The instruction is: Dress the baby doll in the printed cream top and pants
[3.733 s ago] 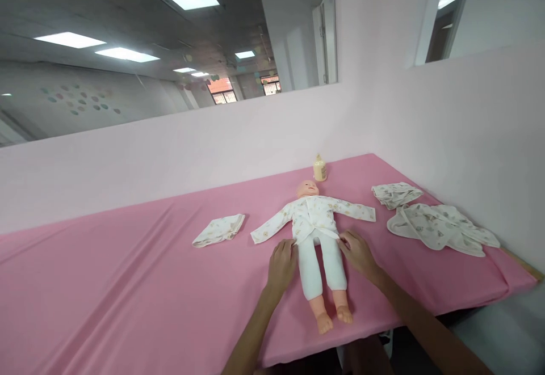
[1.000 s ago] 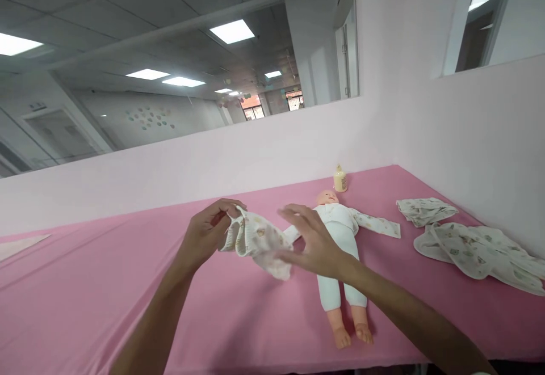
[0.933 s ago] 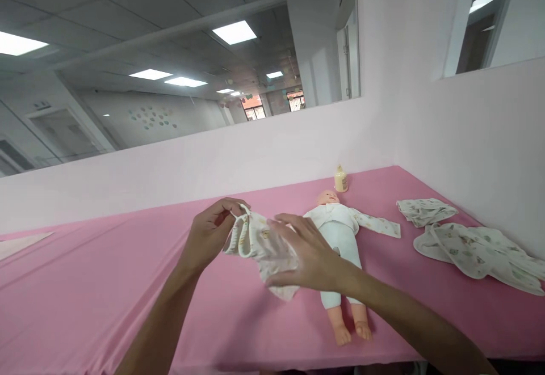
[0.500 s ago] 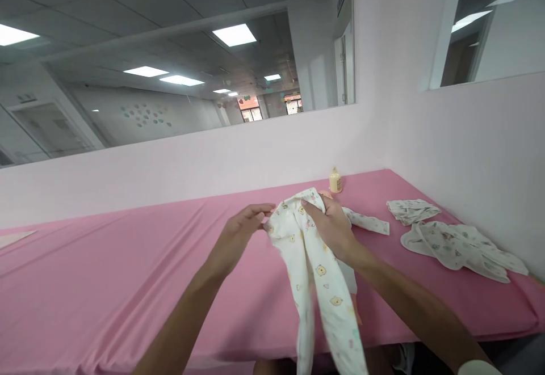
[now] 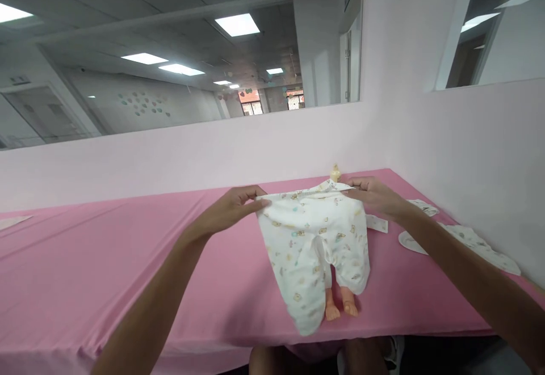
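Observation:
Small white baby trousers (image 5: 306, 233), printed with little animals, hang stretched out between my two hands. My left hand (image 5: 232, 207) pinches one end of the waistband, and my right hand (image 5: 374, 196) pinches the other end. Behind the trousers lies a baby doll; only its feet (image 5: 340, 305) show below the cloth. A white printed sleeve (image 5: 377, 223) sticks out to the right of the trousers, beneath my right wrist. The rest of the doll is hidden by the cloth.
The table wears a pink cloth (image 5: 140, 261). A pale yellow bottle (image 5: 335, 173) stands at the back, partly covered by the trousers. Folded white cloth (image 5: 426, 207) and another printed baby garment (image 5: 479, 247) lie at the right by the wall. A mirror or window (image 5: 170, 57) runs along the back wall.
The trousers, bunched and hanging lengthwise before, are now spread wide by the waistband. My right hand has moved to the right, away from my left, and the doll's feet have come into view.

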Demonstrator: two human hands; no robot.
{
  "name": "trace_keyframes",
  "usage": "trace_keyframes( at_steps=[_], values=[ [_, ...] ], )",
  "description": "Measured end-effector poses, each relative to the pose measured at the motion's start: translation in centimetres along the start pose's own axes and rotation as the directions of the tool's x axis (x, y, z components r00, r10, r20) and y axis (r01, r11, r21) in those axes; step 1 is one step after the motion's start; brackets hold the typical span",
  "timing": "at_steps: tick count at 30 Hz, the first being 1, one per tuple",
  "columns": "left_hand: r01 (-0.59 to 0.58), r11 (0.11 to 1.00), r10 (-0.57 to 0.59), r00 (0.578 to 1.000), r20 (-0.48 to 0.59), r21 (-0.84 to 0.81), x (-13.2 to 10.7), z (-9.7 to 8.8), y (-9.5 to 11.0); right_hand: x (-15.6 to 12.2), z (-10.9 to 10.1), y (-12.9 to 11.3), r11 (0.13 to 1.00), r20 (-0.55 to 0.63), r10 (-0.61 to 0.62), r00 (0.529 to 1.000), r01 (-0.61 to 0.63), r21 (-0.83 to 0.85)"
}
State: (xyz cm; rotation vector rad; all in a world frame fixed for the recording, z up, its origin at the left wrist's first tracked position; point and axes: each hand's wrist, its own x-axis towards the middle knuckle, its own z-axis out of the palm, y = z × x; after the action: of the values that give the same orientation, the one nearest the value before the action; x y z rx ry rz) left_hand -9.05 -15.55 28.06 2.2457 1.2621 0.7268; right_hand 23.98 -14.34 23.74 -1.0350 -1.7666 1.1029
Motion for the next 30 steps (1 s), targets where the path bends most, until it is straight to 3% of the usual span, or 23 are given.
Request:
trace_keyframes(
  at_steps=[2, 6, 9, 11, 16, 19, 22, 25, 30],
  values=[
    [-0.029, 1.000, 0.029, 1.000, 0.011, 0.009, 0.3, -0.5, 1.2, -0.2, -0.4, 0.2, 0.989, 0.000, -0.024, 1.000, 0.024, -0.144],
    [-0.147, 0.986, 0.137, 0.983, 0.122, 0.075, 1.3, 0.2, 4.0, -0.8, 1.7, -1.1, 0.915, -0.033, -0.272, 0.962, 0.247, -0.319],
    [-0.236, 0.966, 0.207, 0.953, 0.221, 0.109, 1.9, 1.0, 5.7, -1.0, 4.0, -2.5, 0.892, 0.123, -0.350, 0.929, 0.371, -0.259],
    [-0.281, 0.955, 0.245, 0.930, 0.272, 0.100, 2.0, 1.2, 6.6, -0.9, 5.0, -2.9, 0.914, 0.222, -0.336, 0.915, 0.374, -0.157],
    [-0.271, 0.955, 0.225, 0.927, 0.299, 0.122, 1.5, 1.2, 7.2, -0.2, 4.8, -2.0, 0.970, 0.354, -0.219, 0.909, 0.164, 0.181],
    [-0.237, 0.956, 0.176, 0.936, 0.306, 0.173, 1.2, 1.1, 6.3, -0.4, 4.0, -1.3, 0.940, 0.376, -0.187, 0.907, 0.054, 0.336],
    [-0.197, 0.975, 0.157, 0.938, 0.309, 0.103, 0.8, 1.2, 5.5, -1.0, 3.8, -0.8, 0.900, 0.402, -0.205, 0.893, 0.010, 0.435],
    [-0.211, 0.977, 0.200, 0.920, 0.338, -0.003, 0.7, 1.6, 5.6, -1.4, 4.6, 0.0, 0.892, 0.454, -0.195, 0.869, -0.035, 0.451],
    [-0.372, 0.928, 0.349, 0.876, 0.332, 0.005, 1.7, 3.5, 7.1, -0.9, 7.1, 2.0, 0.943, 0.536, 0.041, 0.843, -0.209, 0.257]
  ],
)
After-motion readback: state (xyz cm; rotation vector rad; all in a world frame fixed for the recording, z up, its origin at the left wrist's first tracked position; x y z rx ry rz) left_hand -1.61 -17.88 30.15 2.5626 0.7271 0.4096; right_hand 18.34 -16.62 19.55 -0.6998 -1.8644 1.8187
